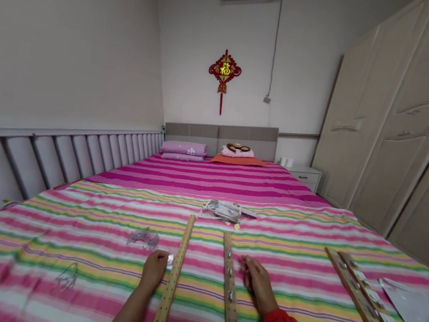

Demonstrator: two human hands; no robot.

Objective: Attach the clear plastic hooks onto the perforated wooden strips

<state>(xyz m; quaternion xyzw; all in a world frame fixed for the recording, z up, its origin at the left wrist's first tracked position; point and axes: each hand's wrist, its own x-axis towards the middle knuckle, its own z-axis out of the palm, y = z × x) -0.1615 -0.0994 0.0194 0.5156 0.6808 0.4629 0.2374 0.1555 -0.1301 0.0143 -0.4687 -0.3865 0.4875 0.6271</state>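
Observation:
My left hand (154,267) is closed in a pinch on a small shiny piece (170,260), beside a pale wooden strip (175,270) with rows of holes. My right hand (258,282) has its fingers drawn together; whatever they hold, if anything, is too small to make out. Just left of it lies a second wooden strip (228,260) carrying several metal hooks. Both strips lie lengthwise on the striped bedspread (205,261). Left of my left hand there is a crumpled clear plastic bag (143,237).
Farther up the bed sits a clear packet (225,211) of parts. At the right lie two more wooden strips (357,291) with metal hooks, beside a plastic bag (414,314). Another clear wrapper (66,278) is at the left. A bed rail (86,153) runs along the left side.

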